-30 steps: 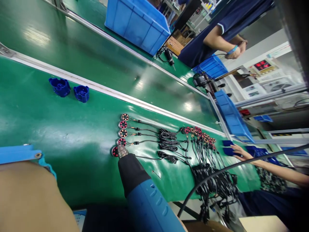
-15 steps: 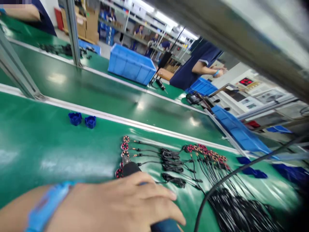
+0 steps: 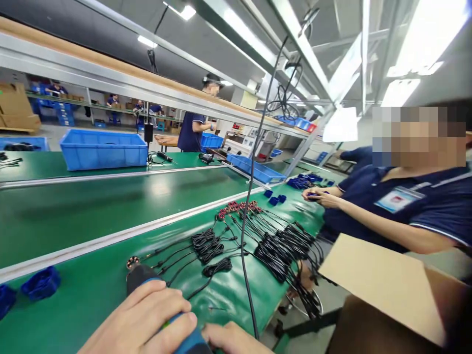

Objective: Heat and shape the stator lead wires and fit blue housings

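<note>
My left hand (image 3: 143, 319) is wrapped over the blue and black body of an electric screwdriver (image 3: 140, 276). The tool's front end covers most of a row of small round copper-wound parts, and one of these round parts (image 3: 132, 262) shows just past it. Black leads run from the row to coiled cable bundles (image 3: 208, 244). At the bottom edge, my right hand (image 3: 236, 339) is beside the tool's rear end. Its fingers are mostly cut off by the frame, so its grip does not show.
Two dark blue plastic pieces (image 3: 41, 283) lie at left. More round parts (image 3: 238, 209) and a heap of black cables (image 3: 283, 248) lie to the right. A cord (image 3: 248, 206) hangs ahead. A co-worker's hands (image 3: 319, 196) hold a blue piece. A cardboard box (image 3: 383, 280) stands at right.
The view has swung right and up, bringing the co-worker and box into sight. My right hand now shows at the bottom edge. My left hand remains on the screwdriver.
</note>
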The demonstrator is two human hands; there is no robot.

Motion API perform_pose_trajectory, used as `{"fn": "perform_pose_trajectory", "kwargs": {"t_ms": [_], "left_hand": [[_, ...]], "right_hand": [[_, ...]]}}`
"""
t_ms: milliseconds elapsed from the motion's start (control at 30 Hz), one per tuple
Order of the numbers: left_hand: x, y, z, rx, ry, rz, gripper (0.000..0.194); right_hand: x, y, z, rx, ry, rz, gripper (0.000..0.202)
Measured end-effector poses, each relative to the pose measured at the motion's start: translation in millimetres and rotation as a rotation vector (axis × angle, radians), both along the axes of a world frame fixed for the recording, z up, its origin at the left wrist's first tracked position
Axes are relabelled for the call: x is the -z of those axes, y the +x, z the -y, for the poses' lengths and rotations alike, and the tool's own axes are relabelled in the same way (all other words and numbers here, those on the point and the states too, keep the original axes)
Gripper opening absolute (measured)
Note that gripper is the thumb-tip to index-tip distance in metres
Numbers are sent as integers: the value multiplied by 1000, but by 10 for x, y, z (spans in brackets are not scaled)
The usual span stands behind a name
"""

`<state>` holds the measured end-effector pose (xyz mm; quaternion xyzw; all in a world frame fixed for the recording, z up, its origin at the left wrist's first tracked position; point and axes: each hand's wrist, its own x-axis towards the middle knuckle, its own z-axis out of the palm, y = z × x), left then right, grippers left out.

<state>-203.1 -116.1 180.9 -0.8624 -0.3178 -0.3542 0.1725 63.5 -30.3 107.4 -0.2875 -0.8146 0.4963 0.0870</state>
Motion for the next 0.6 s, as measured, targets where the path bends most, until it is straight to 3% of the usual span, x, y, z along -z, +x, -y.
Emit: {"fn": "perform_pose_trajectory", "kwargs": {"t_ms": [100, 200, 300, 400, 500, 600], "left_hand": [[127, 25, 53, -42, -25, 6, 34], [152, 68, 115, -166, 13, 110, 32], [63, 72, 197, -282, 84, 223, 42], [-20, 42, 301, -314, 148, 302, 47], [-29, 12, 370, -315, 201, 337, 44], [-4, -6, 372, -301, 233, 359, 41]], "right_hand": [[170, 96, 219, 141, 6, -39, 54], [295, 43, 295, 304, 23, -149, 59], [107, -187, 145, 443, -49, -517, 37], [-521, -583, -151, 458, -177, -979, 26], [-1418, -1077, -550, 402, -299, -1239, 16], [-2340, -1590, -1061, 317, -380, -1275, 14]]}}
